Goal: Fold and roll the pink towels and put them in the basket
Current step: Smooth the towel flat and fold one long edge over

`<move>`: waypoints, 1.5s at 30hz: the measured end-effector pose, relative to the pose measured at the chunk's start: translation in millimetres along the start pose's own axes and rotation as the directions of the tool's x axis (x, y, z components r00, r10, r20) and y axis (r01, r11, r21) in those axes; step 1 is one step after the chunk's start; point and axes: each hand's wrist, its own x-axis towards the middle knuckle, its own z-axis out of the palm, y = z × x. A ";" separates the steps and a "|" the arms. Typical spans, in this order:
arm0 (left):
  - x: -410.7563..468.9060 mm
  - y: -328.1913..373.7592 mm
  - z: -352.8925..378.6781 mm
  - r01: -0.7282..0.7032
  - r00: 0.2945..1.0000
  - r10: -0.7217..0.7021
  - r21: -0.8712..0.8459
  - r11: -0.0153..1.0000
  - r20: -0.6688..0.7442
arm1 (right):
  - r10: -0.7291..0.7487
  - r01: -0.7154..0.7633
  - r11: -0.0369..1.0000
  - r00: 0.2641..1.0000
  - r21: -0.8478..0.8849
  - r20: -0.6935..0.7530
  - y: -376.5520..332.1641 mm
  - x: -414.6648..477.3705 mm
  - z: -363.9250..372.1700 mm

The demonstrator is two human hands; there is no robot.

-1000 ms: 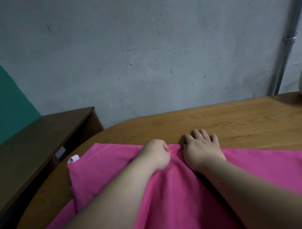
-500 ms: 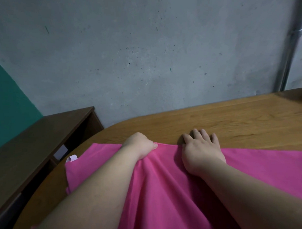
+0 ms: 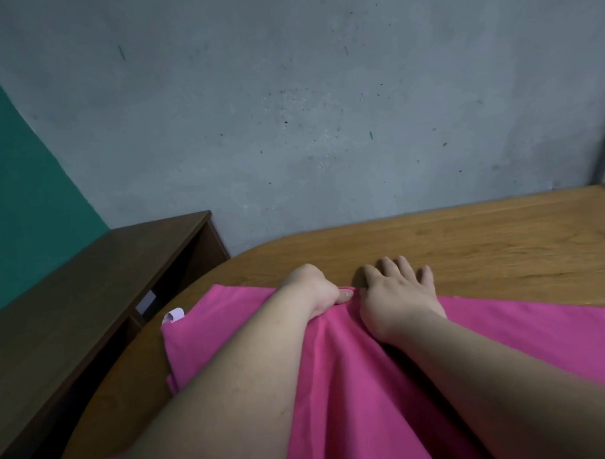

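Left hand (image 3: 313, 290) sliding right along far hem of pink towel (image 3: 351, 382) since half a second ago, now sitting just beside right hand (image 3: 396, 294). Left hand curling into fist, thumb pinching fabric at hem. Right hand lying flat, fingers straight and spread, palm pressing on towel, fingertips reaching past hem onto wooden table (image 3: 483, 243). Towel lying spread across table, creases running between forearms. White label (image 3: 173, 315) sticking out at far left corner. Dark wooden shelf unit (image 3: 90, 288) standing left of table.
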 end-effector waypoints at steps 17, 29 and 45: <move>-23.9 -67.9 -99.9 0.048 0.998 -0.035 0.305 0.951 -0.047 | 0.000 -0.001 1.000 0.999 -0.015 -0.045 -0.9 -0.4 6.4; 12.7 -113.9 -55.2 0.165 0.970 -0.179 -0.097 0.981 -0.163 | 0.021 -0.021 0.999 1.000 -0.043 -0.005 -0.4 -0.1 2.2; 10.1 -134.0 -60.7 0.022 0.991 -0.070 -0.374 0.927 -0.113 | -0.034 0.037 0.994 0.999 -0.099 0.027 -95.7 35.0 39.5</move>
